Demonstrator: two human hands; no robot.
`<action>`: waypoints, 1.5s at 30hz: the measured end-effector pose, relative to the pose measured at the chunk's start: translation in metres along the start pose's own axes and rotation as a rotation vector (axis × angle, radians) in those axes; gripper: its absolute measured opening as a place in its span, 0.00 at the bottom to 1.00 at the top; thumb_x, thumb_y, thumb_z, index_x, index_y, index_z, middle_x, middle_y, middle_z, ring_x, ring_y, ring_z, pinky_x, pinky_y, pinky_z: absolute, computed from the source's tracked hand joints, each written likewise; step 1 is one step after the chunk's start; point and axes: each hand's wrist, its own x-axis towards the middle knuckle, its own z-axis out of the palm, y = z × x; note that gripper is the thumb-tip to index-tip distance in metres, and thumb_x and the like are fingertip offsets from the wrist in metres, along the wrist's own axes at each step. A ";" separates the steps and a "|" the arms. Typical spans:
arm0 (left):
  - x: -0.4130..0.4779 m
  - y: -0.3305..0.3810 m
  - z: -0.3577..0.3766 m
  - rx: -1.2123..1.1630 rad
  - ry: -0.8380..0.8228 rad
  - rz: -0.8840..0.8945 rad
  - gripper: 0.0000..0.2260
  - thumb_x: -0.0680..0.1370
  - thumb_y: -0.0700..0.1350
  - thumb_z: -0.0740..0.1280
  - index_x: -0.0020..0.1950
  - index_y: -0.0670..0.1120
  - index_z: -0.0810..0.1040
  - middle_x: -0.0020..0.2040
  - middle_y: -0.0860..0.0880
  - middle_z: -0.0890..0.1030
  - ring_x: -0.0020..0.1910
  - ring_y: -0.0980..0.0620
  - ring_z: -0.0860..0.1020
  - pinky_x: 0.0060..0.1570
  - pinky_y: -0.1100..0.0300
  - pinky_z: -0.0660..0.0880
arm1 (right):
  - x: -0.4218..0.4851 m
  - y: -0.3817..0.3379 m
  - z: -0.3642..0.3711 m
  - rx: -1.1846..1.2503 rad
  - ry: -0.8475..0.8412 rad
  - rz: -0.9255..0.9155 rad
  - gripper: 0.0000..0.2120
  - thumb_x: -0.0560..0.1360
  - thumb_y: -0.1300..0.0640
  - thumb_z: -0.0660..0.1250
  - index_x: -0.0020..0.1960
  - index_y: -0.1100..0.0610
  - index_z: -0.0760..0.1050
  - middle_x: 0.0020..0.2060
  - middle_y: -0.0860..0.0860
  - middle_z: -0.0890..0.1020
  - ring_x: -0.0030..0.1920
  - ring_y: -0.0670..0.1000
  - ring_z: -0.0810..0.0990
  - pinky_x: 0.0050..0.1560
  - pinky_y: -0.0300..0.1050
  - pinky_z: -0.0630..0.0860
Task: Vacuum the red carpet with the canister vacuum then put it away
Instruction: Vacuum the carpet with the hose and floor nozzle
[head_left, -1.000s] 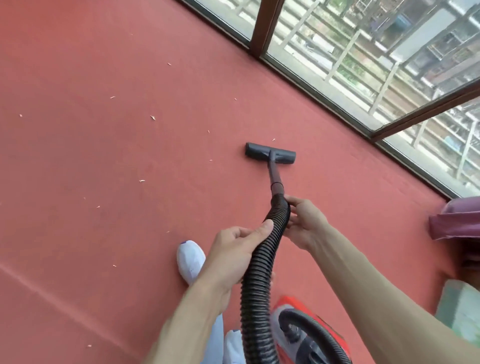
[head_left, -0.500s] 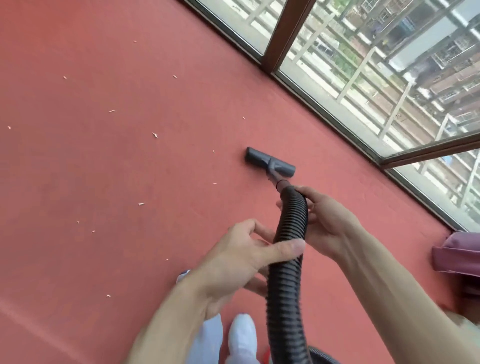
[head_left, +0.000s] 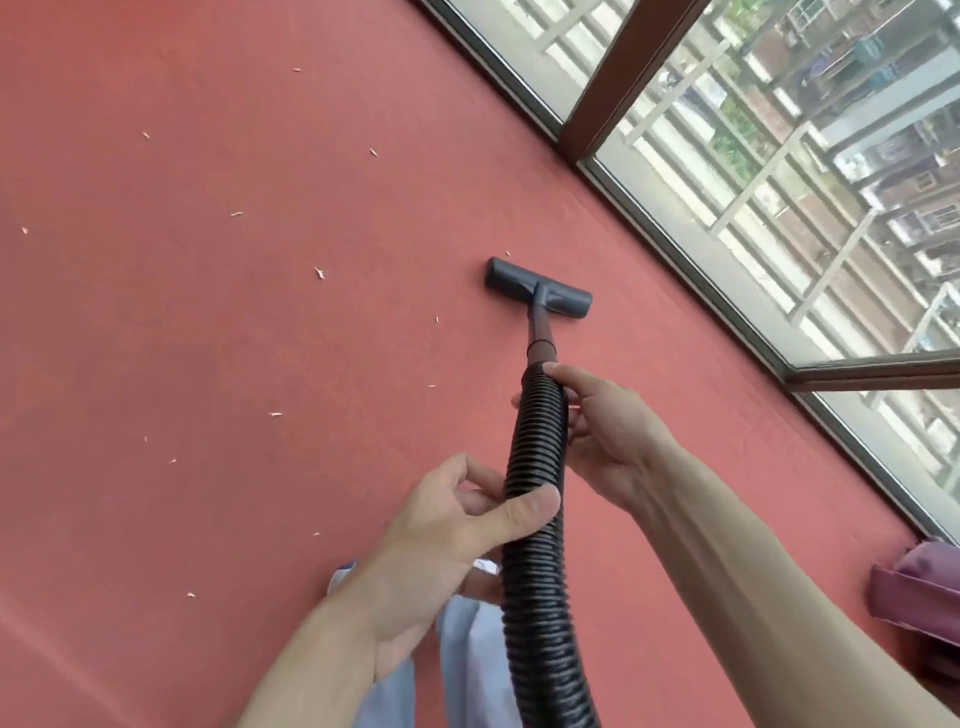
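Left grip (head_left: 457, 525) and right grip (head_left: 608, 431) both clasp the hose (head_left: 535, 447). Nozzle (head_left: 537, 288) down on the carpet (head_left: 208, 338) by the window (head_left: 779, 156); scraps (head_left: 319, 273) litter the left side. Early days, I'd say.

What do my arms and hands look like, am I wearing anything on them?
Both are bare. The left hand and right hand have no gloves, and no rings show. The left forearm and right forearm show no sleeves, watch or bracelet as far as the frame reaches.
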 end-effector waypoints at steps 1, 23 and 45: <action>0.008 0.003 0.002 -0.002 0.045 0.014 0.24 0.69 0.50 0.78 0.53 0.38 0.72 0.43 0.39 0.84 0.39 0.45 0.81 0.33 0.56 0.77 | 0.010 -0.008 0.005 -0.014 -0.009 0.005 0.16 0.75 0.58 0.69 0.58 0.68 0.76 0.46 0.62 0.77 0.46 0.57 0.71 0.47 0.51 0.70; 0.022 0.005 -0.005 -0.125 0.093 -0.045 0.22 0.69 0.47 0.79 0.55 0.37 0.78 0.44 0.40 0.83 0.42 0.43 0.81 0.43 0.50 0.79 | 0.025 -0.022 0.030 -0.197 -0.031 -0.003 0.18 0.76 0.56 0.69 0.59 0.69 0.76 0.46 0.61 0.80 0.44 0.57 0.76 0.44 0.50 0.76; -0.024 -0.060 -0.024 -0.247 0.289 0.047 0.18 0.75 0.52 0.73 0.53 0.38 0.80 0.46 0.38 0.82 0.42 0.42 0.80 0.48 0.46 0.79 | 0.016 0.052 0.053 -0.310 -0.002 -0.030 0.13 0.77 0.54 0.67 0.56 0.63 0.75 0.42 0.58 0.78 0.36 0.53 0.77 0.41 0.47 0.75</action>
